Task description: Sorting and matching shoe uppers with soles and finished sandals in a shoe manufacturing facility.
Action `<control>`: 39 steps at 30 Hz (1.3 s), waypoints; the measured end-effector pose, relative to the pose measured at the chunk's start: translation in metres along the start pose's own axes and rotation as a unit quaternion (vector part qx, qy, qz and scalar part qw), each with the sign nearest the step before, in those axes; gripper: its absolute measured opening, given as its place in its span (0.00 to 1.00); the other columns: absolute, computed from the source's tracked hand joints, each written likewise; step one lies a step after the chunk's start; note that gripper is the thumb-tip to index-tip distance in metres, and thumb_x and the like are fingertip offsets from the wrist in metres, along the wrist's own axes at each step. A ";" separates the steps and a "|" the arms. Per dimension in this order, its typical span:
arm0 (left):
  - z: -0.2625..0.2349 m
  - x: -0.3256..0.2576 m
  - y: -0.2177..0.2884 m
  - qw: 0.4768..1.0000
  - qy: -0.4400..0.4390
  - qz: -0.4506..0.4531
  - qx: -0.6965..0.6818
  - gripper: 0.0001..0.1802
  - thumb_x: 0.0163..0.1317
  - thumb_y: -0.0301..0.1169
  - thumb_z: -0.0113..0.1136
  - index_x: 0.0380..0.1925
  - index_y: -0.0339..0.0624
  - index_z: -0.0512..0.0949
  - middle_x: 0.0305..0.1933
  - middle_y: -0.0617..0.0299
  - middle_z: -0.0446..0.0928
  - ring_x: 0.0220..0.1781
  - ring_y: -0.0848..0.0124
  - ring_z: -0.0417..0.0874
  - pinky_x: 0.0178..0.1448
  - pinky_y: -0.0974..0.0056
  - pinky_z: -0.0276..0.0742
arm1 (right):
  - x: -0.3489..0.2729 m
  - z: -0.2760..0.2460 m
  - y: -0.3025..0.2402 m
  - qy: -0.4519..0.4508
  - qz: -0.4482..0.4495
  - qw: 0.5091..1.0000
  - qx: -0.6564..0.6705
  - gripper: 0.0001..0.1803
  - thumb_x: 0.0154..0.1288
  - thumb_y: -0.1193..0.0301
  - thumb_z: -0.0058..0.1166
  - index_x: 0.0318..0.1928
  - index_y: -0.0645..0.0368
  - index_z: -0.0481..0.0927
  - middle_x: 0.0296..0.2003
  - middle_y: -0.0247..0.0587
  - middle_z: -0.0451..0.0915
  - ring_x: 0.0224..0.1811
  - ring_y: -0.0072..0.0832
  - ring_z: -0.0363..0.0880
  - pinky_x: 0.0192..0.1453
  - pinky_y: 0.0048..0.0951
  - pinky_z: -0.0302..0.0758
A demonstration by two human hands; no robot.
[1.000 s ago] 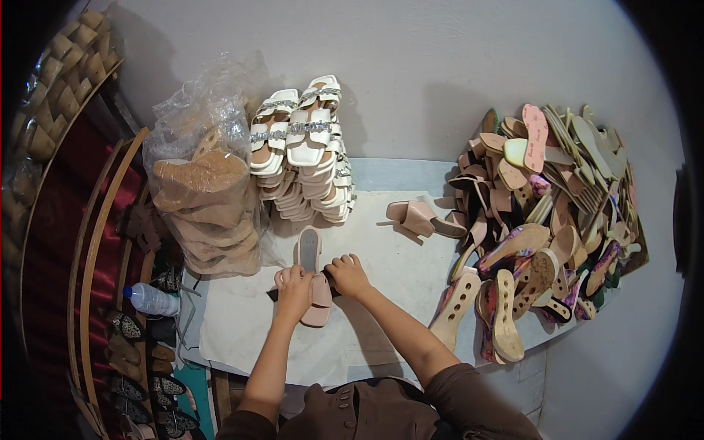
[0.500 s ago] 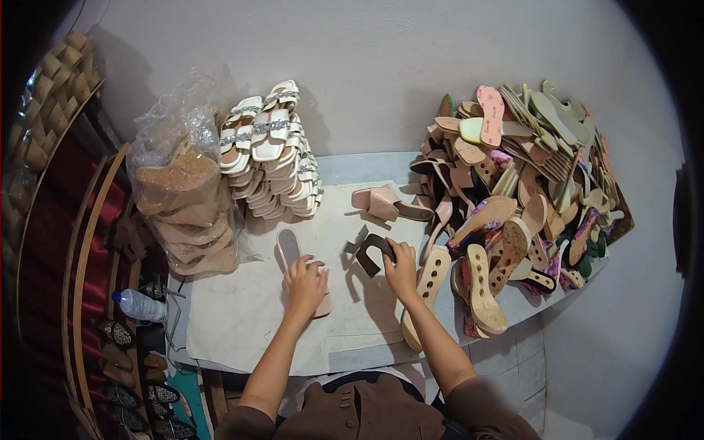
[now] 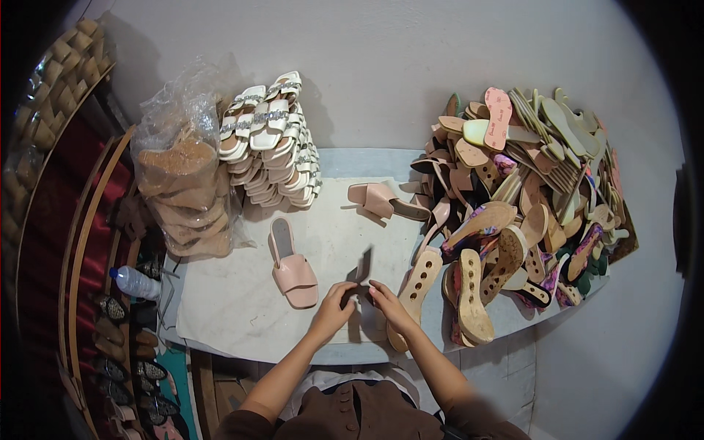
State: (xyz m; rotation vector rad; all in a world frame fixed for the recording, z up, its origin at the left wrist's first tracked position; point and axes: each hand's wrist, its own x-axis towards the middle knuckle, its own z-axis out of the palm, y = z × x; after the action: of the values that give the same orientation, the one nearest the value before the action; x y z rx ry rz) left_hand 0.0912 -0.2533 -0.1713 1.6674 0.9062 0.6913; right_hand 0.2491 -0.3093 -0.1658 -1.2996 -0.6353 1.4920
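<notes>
L hand (image 3: 334, 311) & R hand (image 3: 391, 303) close tog, both pinching dk strip (image 3: 365, 267); pink sandal (image 3: 295, 276) nearby on sheet (image 3: 227, 293)

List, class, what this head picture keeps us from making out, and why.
Head view:
Dark strip: full shape, partly covered by left grip and right grip.
Tan pieces: edges, blurred by the clear bag.
Shoe-part pile: lower pieces, under upper ones.
Pale blocks: outermost ones, cut off by the dark rim.
</notes>
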 end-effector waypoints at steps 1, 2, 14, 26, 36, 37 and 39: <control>0.003 -0.006 0.008 0.992 0.005 0.084 0.097 0.21 0.54 0.23 0.51 0.50 0.36 0.69 0.51 0.53 0.70 0.54 0.61 0.72 0.57 0.63 0.67 | -0.003 -0.002 -0.002 0.031 0.038 0.998 0.029 0.23 0.66 0.59 0.46 0.56 0.59 0.65 0.42 0.32 0.72 0.41 0.15 0.68 0.45 0.19 0.65; 0.009 -0.010 0.013 0.989 0.008 0.101 0.106 0.19 0.53 0.22 0.50 0.48 0.36 0.70 0.51 0.51 0.70 0.54 0.56 0.72 0.58 0.61 0.67 | 0.005 -0.012 0.007 -0.020 0.031 0.998 0.054 0.18 0.66 0.60 0.47 0.50 0.58 0.69 0.37 0.29 0.73 0.34 0.13 0.69 0.41 0.17 0.66; 0.041 -0.046 0.014 0.968 0.236 0.057 0.061 0.22 0.58 0.30 0.56 0.51 0.31 0.66 0.49 0.50 0.68 0.50 0.67 0.73 0.52 0.64 0.70 | -0.013 -0.016 -0.004 -0.031 0.008 0.994 0.106 0.17 0.63 0.74 0.49 0.53 0.60 0.69 0.39 0.37 0.76 0.40 0.21 0.75 0.44 0.21 0.73; -0.049 0.006 -0.010 0.989 0.130 -0.022 -0.066 0.17 0.61 0.34 0.54 0.48 0.37 0.70 0.42 0.55 0.75 0.43 0.67 0.78 0.43 0.68 0.74 | 0.040 0.024 -0.024 -0.124 -0.029 0.990 -0.066 0.10 0.64 0.73 0.49 0.45 0.58 0.70 0.35 0.33 0.75 0.35 0.21 0.76 0.42 0.22 0.72; -0.124 0.043 -0.042 0.888 0.004 0.000 0.460 0.21 0.51 0.34 0.58 0.47 0.48 0.72 0.48 0.57 0.72 0.55 0.60 0.69 0.66 0.43 0.50 | 0.121 0.062 -0.080 -0.103 -0.127 0.980 -0.117 0.07 0.62 0.74 0.49 0.40 0.61 0.72 0.32 0.31 0.74 0.36 0.19 0.73 0.41 0.21 0.69; -0.125 0.046 -0.038 0.888 0.002 0.006 0.460 0.21 0.51 0.34 0.58 0.47 0.48 0.72 0.48 0.57 0.72 0.55 0.60 0.69 0.66 0.43 0.50 | 0.123 0.065 -0.083 -0.098 -0.130 0.980 -0.116 0.07 0.62 0.74 0.49 0.40 0.61 0.72 0.32 0.31 0.74 0.36 0.19 0.73 0.41 0.21 0.69; -0.129 0.049 -0.025 0.905 0.086 0.085 0.408 0.20 0.51 0.33 0.58 0.47 0.48 0.72 0.46 0.59 0.74 0.54 0.60 0.70 0.66 0.42 0.49 | 0.128 0.075 -0.086 -0.113 -0.138 0.980 -0.091 0.07 0.63 0.73 0.50 0.41 0.61 0.72 0.33 0.30 0.75 0.38 0.18 0.72 0.43 0.20 0.69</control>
State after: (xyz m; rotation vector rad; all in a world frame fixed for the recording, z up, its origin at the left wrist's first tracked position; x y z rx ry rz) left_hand 0.0077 -0.1413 -0.1614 2.4780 1.2971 0.6150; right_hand 0.2207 -0.1458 -0.1211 -1.1300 -1.0788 1.3838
